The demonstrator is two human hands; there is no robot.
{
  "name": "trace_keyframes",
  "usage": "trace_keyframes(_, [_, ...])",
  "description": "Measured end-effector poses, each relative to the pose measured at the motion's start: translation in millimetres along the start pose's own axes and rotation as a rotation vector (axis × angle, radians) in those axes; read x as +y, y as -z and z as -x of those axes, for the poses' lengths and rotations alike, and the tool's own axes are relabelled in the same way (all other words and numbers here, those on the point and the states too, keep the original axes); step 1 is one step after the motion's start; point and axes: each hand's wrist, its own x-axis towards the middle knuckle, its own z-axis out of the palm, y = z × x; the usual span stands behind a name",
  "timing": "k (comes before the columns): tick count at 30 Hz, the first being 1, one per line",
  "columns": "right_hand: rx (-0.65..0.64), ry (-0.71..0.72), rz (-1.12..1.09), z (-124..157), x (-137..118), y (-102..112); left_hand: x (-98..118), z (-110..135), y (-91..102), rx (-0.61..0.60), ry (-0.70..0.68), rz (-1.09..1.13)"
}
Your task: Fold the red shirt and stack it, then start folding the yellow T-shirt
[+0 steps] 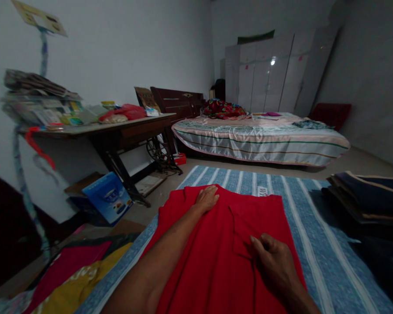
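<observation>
Resting the left grip (208,199) palm-down, with fingers extended and released, on the far left part of a wide red cloth garment (222,244). Crossing above the garment's left side with the left forearm (160,257). Running lengthwise away from the body, with a near end cut off by the bottom of the view and a far edge just past the left fingertips. Lying spread on a blue cloth with white stripes (314,244), directly beneath both grips. Curling the right grip (277,257) over the nearer right side, with thumb and forefinger beside a pocket-like red cloth patch (244,226); cannot tell between pinching the fabric and only touching it. Sitting nearer to that patch with the right than with the left.

Turning to containers, again from the left: showing on the wooden counter (134,121) a stack of clear plastic packages (42,111), too blurred to sort, then a crumpled red plastic bag (131,111), hiding any contents. Showing below a tilted blue printed carton (108,198), with the inside out of sight. Showing farther right a small red box (180,158), likewise unreadable inside. Ending at the back with a tall white wardrobe (253,78), closed across the front.
</observation>
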Motion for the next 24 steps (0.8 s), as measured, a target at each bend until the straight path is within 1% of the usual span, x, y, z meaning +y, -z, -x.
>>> trace_keyframes(3, [0.003,0.013,-0.01,0,0,0,1,-1,2.3,0.04,-0.004,-0.019])
trace_keyframes(6, [0.003,0.031,-0.007,0,-1,1,2,-4,3.5,0.053,-0.002,-0.039])
trace_keyframes(14, [0.018,0.024,0.008,0,-4,2,8,-16,3.3,0.041,0.033,-0.089])
trace_keyframes(24, [0.04,0.044,0.006,0,-6,3,11,-19,6.4,0.015,0.05,-0.122])
